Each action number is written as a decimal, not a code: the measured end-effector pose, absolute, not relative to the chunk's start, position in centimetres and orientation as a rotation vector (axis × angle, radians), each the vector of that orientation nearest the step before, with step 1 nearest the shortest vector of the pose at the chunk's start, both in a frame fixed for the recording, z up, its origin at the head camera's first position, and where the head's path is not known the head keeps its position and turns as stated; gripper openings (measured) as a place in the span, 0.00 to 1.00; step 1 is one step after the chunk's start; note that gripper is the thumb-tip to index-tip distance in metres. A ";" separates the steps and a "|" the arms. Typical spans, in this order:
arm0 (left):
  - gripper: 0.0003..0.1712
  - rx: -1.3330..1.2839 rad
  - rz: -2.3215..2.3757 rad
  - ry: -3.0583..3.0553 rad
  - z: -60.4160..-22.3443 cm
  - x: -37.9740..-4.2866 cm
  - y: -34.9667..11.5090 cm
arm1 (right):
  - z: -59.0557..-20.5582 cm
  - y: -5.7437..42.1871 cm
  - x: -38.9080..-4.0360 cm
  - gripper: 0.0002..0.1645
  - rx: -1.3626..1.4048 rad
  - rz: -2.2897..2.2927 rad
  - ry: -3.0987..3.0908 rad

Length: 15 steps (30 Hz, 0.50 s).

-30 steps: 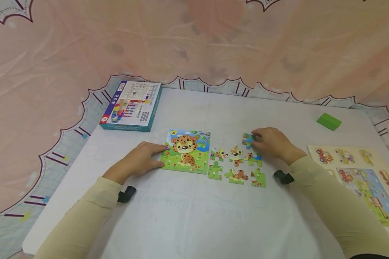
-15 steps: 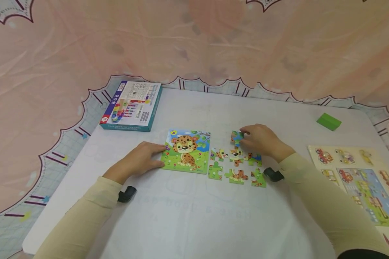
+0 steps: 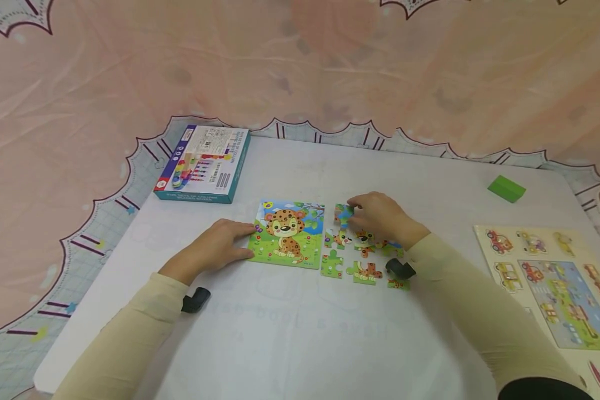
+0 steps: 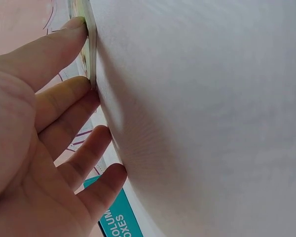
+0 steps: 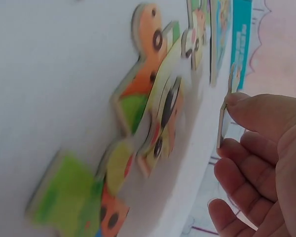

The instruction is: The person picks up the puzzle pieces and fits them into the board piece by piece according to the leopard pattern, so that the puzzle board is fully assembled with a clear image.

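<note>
The teal-sided box (image 3: 202, 164) reads "SETS OF COLUMN" on its side, above "BOXES".

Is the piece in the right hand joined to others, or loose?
Loose: right wrist view shows the held piece apart from the other pieces.

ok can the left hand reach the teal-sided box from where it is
Probably yes: the box lies beyond the left hand, and nothing shows standing between them. The hand would first need to leave the leopard picture it touches.
</note>
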<state>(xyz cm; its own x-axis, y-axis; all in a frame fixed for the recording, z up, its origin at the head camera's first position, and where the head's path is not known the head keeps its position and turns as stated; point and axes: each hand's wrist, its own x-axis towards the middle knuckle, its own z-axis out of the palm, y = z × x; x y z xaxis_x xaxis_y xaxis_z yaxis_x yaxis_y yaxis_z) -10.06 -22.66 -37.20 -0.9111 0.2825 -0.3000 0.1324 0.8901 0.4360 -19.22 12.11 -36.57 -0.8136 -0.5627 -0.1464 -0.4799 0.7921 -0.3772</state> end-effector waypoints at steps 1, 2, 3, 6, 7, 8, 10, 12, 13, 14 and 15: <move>0.36 0.305 0.587 2.697 -37.2 -10.1 -22.6 | -36.5 11.9 -19.2 0.28 -0.813 -0.475 2.729; 0.36 0.306 0.587 2.697 -37.2 -10.1 -22.6 | -36.5 11.7 -19.2 0.28 -0.818 -0.476 2.726; 0.36 0.306 0.586 2.697 -37.2 -10.1 -22.6 | -36.4 11.4 -19.2 0.28 -0.818 -0.475 2.724; 0.37 0.302 0.589 2.697 -37.2 -10.1 -22.6 | -36.3 10.8 -19.1 0.28 -0.829 -0.464 2.723; 0.37 0.304 0.589 2.698 -37.2 -10.1 -22.6 | -36.3 10.7 -19.1 0.28 -0.834 -0.457 2.722; 0.37 0.305 0.590 2.698 -37.3 -10.1 -22.6 | -36.3 10.5 -19.1 0.28 -0.839 -0.455 2.721; 0.37 0.300 0.592 2.695 -37.2 -10.1 -22.6 | -36.3 10.3 -19.1 0.28 -0.848 -0.451 2.721; 0.37 0.301 0.587 2.695 -37.2 -10.1 -22.6 | -36.3 10.0 -19.1 0.28 -0.860 -0.450 2.721; 0.37 0.297 0.585 2.694 -37.2 -10.1 -22.6 | -36.3 9.9 -19.1 0.28 -0.870 -0.449 2.722; 0.37 0.292 0.584 2.694 -37.1 -10.1 -22.6 | -36.2 9.7 -19.1 0.28 -0.876 -0.451 2.724; 0.37 0.292 0.582 2.694 -37.1 -10.1 -22.7 | -36.2 9.6 -19.1 0.28 -0.881 -0.453 2.724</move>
<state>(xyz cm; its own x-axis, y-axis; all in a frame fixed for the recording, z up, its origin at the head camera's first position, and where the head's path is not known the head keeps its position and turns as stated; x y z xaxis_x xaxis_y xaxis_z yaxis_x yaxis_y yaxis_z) -10.06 -22.65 -37.13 -0.9110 0.2738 -0.3086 0.1219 0.8933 0.4327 -19.06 9.55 -36.18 -0.7886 -0.6006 -0.1319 -0.5254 0.7697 -0.3627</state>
